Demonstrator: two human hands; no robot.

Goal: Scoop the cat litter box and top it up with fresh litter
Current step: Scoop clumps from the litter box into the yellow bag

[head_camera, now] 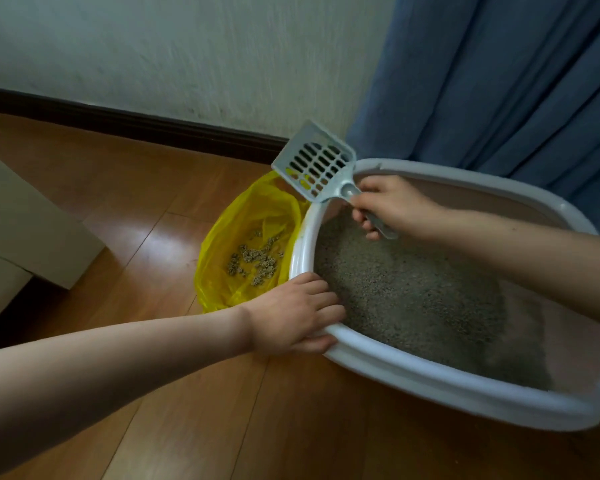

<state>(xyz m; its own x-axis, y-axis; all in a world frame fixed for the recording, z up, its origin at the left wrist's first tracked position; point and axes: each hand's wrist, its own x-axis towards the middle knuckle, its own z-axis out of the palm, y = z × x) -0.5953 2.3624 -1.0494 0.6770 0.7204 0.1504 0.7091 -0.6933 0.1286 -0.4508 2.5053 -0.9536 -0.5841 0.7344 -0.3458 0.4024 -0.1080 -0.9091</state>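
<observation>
A white litter box [430, 379] with pinkish inner walls sits on the wooden floor, holding grey litter [406, 285] heaped toward its left end. My left hand [295, 317] grips the box's near-left rim. My right hand [392, 206] holds the handle of a grey slotted scoop [314, 164]. The scoop head is raised and empty above the box's left rim, over a yellow plastic bag [253, 237]. Several litter clumps [253, 259] lie inside the open bag.
A blue curtain [499, 81] hangs behind the box at the right. A white wall with a dark baseboard [136, 123] runs along the back. A pale cardboard box [25, 230] stands on the floor at the left.
</observation>
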